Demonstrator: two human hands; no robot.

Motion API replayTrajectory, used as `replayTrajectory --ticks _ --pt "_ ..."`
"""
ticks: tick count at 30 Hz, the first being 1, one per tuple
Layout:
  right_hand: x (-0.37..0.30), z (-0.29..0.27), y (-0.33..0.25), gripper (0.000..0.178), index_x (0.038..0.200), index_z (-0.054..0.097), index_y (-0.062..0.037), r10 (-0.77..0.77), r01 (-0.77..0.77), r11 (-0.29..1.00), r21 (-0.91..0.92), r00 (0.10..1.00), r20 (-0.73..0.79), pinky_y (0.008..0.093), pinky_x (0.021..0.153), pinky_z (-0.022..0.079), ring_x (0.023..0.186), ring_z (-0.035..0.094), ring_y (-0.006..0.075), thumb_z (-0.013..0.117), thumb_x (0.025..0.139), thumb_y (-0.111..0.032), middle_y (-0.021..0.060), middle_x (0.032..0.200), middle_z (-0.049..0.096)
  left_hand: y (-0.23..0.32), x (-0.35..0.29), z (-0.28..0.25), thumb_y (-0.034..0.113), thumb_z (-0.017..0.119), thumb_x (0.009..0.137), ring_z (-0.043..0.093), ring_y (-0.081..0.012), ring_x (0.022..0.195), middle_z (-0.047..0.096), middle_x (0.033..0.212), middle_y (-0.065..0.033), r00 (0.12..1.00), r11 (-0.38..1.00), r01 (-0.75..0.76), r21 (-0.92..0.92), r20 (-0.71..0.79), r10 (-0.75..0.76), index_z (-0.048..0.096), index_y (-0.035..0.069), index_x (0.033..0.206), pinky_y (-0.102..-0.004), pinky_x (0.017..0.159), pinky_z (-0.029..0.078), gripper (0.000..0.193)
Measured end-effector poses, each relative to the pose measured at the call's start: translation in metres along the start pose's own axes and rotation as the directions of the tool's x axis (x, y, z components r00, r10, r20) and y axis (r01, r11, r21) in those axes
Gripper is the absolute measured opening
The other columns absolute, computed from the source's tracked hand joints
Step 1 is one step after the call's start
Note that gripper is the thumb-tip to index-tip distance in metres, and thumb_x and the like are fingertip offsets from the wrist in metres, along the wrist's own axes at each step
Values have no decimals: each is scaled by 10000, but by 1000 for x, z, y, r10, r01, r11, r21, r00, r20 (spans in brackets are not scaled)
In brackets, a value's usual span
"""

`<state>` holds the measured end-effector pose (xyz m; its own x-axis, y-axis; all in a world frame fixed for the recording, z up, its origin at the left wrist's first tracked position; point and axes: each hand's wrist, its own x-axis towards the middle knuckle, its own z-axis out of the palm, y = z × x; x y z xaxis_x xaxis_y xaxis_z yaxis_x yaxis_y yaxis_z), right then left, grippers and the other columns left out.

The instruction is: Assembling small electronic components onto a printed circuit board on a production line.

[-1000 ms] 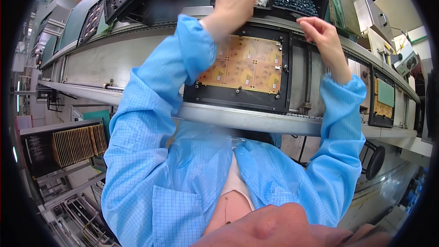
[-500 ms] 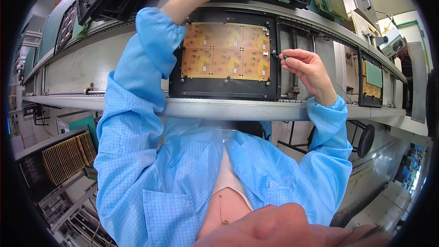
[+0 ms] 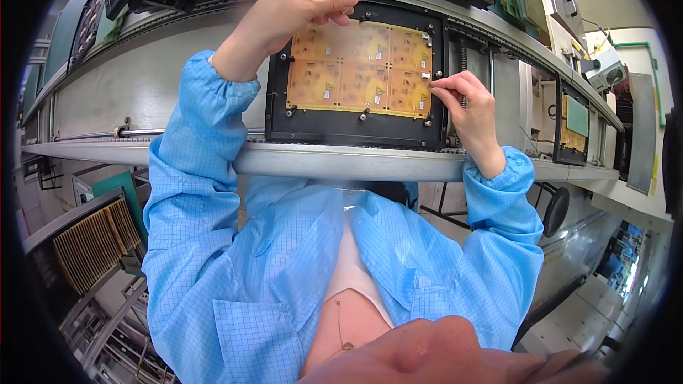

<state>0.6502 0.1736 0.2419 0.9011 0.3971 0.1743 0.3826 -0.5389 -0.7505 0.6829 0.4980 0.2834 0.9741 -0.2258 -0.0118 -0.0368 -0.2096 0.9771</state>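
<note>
Head view: right hand has come down from the parts bins to the right edge of the yellow-orange panel of circuit boards in its black carrier frame, at the bench's near edge. Fingers pinch a small pale part, apparently seating it. Left hand, earlier in the bin, now hovers over the panel's top edge, fingers pressed together, possibly holding another part.

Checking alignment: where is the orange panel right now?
Head view, upper centre: the orange panel lies in a black frame, between left hand and right hand.
</note>
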Motion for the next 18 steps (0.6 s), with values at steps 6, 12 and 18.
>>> replayTrajectory --ticks 6,12,18 --pt "-7 7 7 90 914 752 -45 10 -13 1000 -29 994 -105 268 550 433 609 526 128 731 827 -36 51 757 568 -12 -5 1 259 695 930 673 -80 811 687 905 -9 996 996 71 -50 -43 -73 699 63 1083 -214 726 508 249" --pt "-10 10 10 87 912 755 -42 21 -26 999 -38 991 -135 260 552 415 605 504 126 735 828 -47 49 749 557 -15 -5 1 262 690 933 675 -76 829 695 928 -16 997 994 52 -98 -58 -58 697 68 1098 -204 710 497 255" --pt "-9 2 11 82 909 751 -34 36 -42 998 -48 994 -105 259 562 427 608 514 127 733 830 -47 53 746 552 -20 -2 2 256 683 938 675 -75 841 696 934 -17 996 991 64 -119 -47 -70 696 66 1100 -191 706 493 250"
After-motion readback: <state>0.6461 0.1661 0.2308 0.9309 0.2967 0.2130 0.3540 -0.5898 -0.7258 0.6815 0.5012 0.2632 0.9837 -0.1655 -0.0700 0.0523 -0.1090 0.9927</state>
